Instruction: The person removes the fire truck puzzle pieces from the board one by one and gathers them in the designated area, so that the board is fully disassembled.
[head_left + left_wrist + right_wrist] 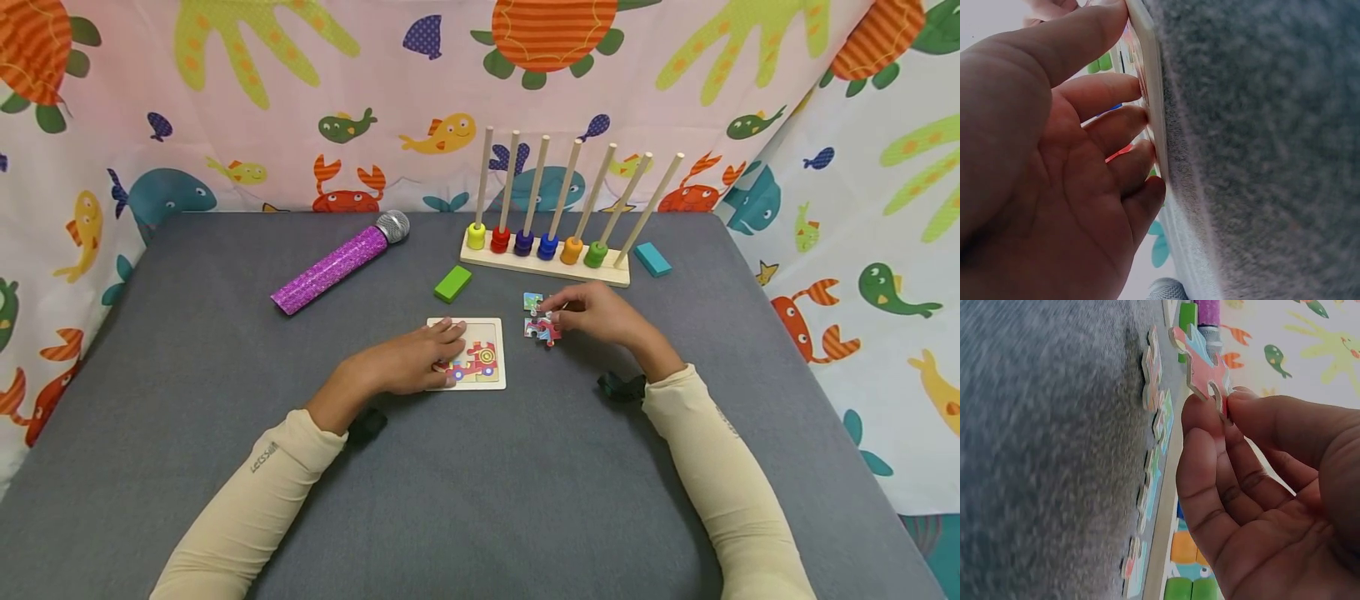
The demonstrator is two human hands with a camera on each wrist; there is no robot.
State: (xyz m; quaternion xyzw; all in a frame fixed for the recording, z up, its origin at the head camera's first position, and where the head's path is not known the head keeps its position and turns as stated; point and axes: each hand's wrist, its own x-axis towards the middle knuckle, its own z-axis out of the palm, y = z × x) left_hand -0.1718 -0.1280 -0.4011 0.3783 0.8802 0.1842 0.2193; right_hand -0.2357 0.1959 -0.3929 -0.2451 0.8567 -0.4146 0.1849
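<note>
A small wooden puzzle board (502,358) with a pale rim and a red vehicle picture lies flat on the cloth. My left hand (405,360) rests over its left part, fingertips on its surface and thumb near the lower edge; the palm hides that side. In the right wrist view, the thumb and forefinger of my right hand (1260,469) pinch a red and light-blue jigsaw piece (1200,369), held above the cloth. Several loose jigsaw pieces (533,328) lie just right of the board, partly under the right hand (600,312) in the head view.
Behind the pieces stands a wooden peg rack (540,265) with coloured rings. A green block (453,284) lies in front of its left end, a blue block (652,260) beside its right end. A purple glitter microphone (337,267) lies at the back left. Printed fabric (270,133) hangs behind.
</note>
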